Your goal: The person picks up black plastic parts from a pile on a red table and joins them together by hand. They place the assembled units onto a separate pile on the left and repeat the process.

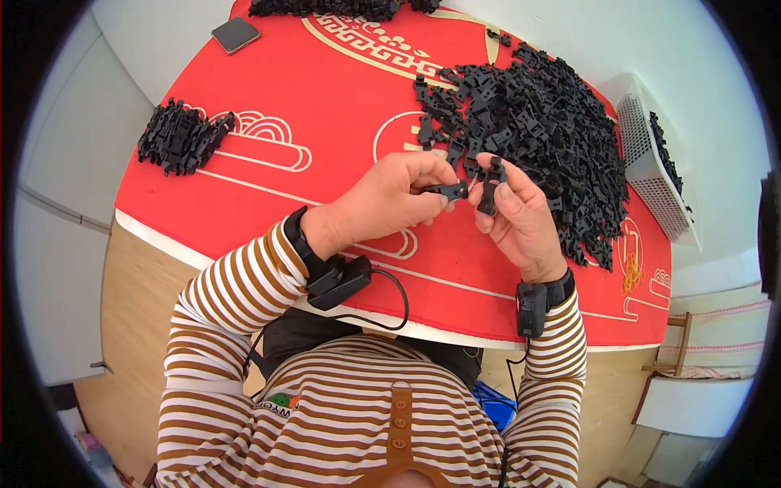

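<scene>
Above the red tablecloth, my left hand pinches a small black plastic clip between thumb and fingers, its end pointing right. Close beside it, my right hand grips a second black plastic piece, held upright between thumb and fingertips. The two pieces are near each other, with a narrow gap between the hands. Just behind my right hand spreads a large heap of similar black plastic pieces. Dark bands with small box-like devices sit on both wrists.
A smaller stack of black pieces lies at the left, and more pieces at the far edge. A dark flat square object rests at the back left. On the right are a white perforated basket and yellow rubber bands.
</scene>
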Available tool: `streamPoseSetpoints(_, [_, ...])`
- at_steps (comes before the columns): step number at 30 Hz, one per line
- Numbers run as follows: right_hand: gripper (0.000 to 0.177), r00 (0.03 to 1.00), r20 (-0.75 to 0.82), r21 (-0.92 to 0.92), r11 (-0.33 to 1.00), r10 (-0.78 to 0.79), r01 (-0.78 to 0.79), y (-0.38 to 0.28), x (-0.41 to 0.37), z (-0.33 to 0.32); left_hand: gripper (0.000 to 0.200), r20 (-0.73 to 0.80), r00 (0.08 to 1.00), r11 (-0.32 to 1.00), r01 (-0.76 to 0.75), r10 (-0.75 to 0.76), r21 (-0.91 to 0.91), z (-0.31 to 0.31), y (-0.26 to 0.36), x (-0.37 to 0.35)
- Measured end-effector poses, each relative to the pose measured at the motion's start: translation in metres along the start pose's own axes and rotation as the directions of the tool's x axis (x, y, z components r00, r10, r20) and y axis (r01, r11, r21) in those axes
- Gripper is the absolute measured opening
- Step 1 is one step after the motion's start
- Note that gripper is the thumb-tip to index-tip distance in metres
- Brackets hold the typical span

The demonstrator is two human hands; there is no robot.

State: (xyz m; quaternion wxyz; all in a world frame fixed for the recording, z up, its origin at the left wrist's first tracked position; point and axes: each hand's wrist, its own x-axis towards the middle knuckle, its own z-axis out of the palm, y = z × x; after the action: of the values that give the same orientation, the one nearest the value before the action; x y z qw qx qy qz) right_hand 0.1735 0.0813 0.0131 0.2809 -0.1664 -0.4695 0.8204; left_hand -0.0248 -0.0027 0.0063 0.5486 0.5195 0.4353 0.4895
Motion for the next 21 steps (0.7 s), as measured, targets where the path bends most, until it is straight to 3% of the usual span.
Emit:
streamPoseSetpoints(9, [0.036, 0.995, 0.094, -0.008, 1.0, 0.027, -0.026, 0.0003, -0.0004, -0.002, 0.02, -0.027, 1.0, 1.0, 0.016, -0.016, -0.014, -0.0014, 0.0022, -0.0019])
streamPoseSetpoints(21, [0.029, 0.993, -0.068, 0.003, 0.995, -0.098, 0.098, -0.0011, -0.0007, 0.0004, 0.02, -0.056, 0.997, 0.998, 0.043, -0.045, -0.034, -0.0002, 0.0024, -0.0022])
